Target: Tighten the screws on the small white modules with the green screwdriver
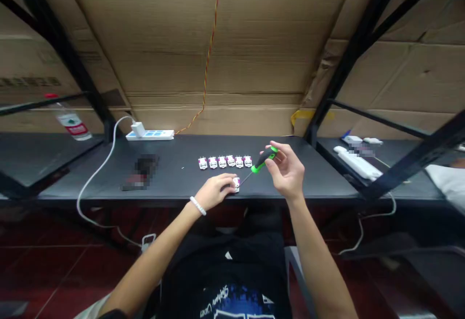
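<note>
My left hand point(217, 189) grips a small white and purple part point(237, 184) at the front of the dark table, its fingers closed on the part's left side. In my right hand point(287, 169) is a screwdriver point(264, 159) with a black and green handle, held slanted between thumb and fingers. Its thin shaft runs down to the left, and the tip meets the small part or lies right beside it; I cannot tell which. Behind my hands, several similar white and purple parts point(222, 162) stand in a row.
A white power strip point(150, 135) with a plugged-in charger and white cable lies at the back left. A blurred dark object point(142, 171) rests left on the table point(174, 164). Black metal posts point(334, 67) frame both sides. A bottle point(74, 122) stands beyond the left post.
</note>
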Action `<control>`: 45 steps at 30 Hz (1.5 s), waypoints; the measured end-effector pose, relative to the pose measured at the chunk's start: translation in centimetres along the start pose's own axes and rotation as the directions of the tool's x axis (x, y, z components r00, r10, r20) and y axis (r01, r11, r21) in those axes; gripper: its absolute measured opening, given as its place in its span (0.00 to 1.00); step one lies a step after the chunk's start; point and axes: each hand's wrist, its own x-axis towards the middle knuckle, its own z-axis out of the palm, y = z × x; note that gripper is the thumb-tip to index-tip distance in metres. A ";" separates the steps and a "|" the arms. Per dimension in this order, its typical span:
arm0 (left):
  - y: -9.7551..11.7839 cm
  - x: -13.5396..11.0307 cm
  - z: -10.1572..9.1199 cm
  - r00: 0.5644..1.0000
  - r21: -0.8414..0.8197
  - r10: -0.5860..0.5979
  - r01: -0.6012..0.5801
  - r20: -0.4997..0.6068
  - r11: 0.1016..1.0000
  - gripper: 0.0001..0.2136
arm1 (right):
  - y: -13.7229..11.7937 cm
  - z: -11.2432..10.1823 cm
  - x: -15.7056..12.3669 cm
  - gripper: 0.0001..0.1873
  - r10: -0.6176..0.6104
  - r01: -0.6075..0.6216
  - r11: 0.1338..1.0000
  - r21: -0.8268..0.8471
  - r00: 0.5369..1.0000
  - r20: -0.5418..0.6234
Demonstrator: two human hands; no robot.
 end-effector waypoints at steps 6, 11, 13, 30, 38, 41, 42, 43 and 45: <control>-0.2 0.0 -0.4 0.998 -0.096 -0.055 0.054 -0.004 0.994 0.03 | 0.4 1.3 -0.5 0.21 0.008 -0.007 1.000 -0.023 0.999 0.041; 0.0 0.0 -0.2 0.997 -0.112 -0.078 0.075 -0.022 0.991 0.02 | 0.5 1.5 -0.7 0.22 -0.010 0.012 0.998 -0.056 0.999 0.035; 0.1 0.0 -0.2 0.996 -0.116 -0.080 0.077 -0.029 0.990 0.01 | 0.4 1.5 -0.7 0.22 -0.012 0.014 0.998 -0.063 0.999 0.035; 0.5 0.0 -0.3 0.995 -0.114 -0.098 0.094 -0.030 0.989 0.02 | -0.1 1.5 -0.8 0.21 -0.021 0.023 0.998 -0.053 0.999 0.050; 0.2 0.0 -0.1 0.996 -0.115 -0.076 0.070 -0.048 0.991 0.01 | -0.1 1.3 -0.8 0.22 -0.058 0.060 0.998 -0.037 0.997 0.048; 0.3 0.0 -0.1 0.995 -0.112 -0.081 0.075 -0.052 0.991 0.01 | -0.1 1.3 -0.8 0.21 -0.049 0.051 0.998 -0.031 0.998 0.049; 0.3 0.0 -0.1 0.995 -0.111 -0.084 0.077 -0.054 0.991 0.01 | -0.2 1.3 -0.8 0.22 -0.052 0.053 0.998 -0.028 0.997 0.050; 0.3 0.0 -0.1 0.995 -0.110 -0.085 0.079 -0.052 0.991 0.01 | -0.2 1.3 -0.8 0.22 -0.057 0.059 0.998 -0.026 0.997 0.052; 0.4 0.0 -0.2 0.995 -0.110 -0.091 0.085 -0.047 0.990 0.02 | -0.3 1.3 -0.8 0.22 -0.064 0.066 0.997 -0.026 0.996 0.055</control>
